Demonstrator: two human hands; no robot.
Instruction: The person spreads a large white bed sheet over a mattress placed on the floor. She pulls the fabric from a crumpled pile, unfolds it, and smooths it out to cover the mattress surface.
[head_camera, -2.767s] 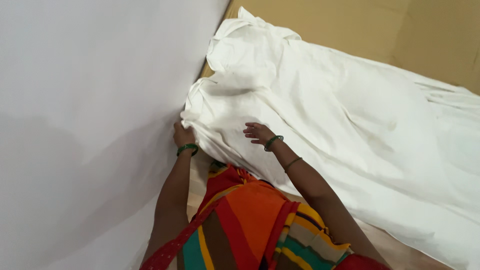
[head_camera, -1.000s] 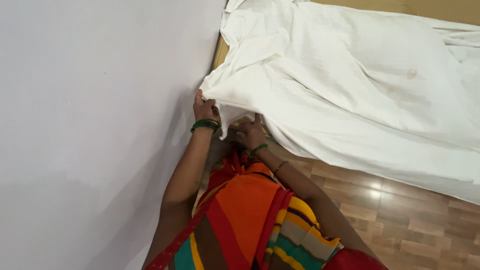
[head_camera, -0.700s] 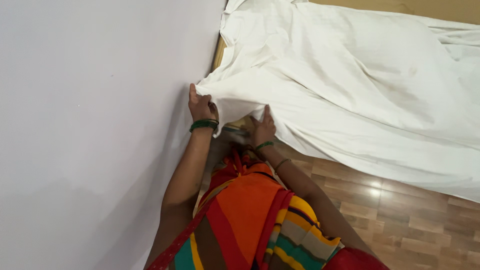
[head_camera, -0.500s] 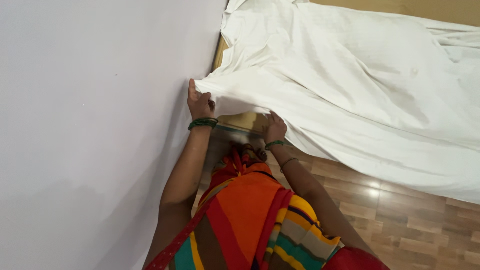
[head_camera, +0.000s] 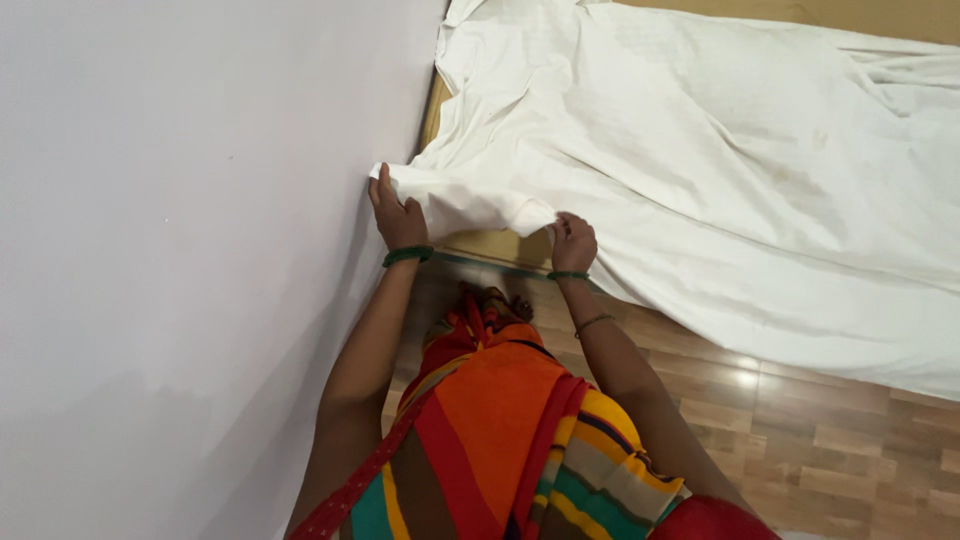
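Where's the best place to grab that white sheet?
Probably the sheet is best gripped along its loose near edge at the wall-side corner, coming from the floor side. There it hangs free, bunched between the left hand and right hand.

the sheet (head_camera: 700, 150) is white, with faint brownish stains near its middle. the wall (head_camera: 180, 250) is plain pale lilac-grey. the mattress (head_camera: 490, 245) showing under the sheet is tan, with what may be a thin green line along its edge. the floor (head_camera: 800, 440) is brown wood-pattern planks. the garment (head_camera: 500, 440) has bold stripes of orange, red, yellow, teal and brown. each of the 2 wrists has green bangles (head_camera: 406, 256).
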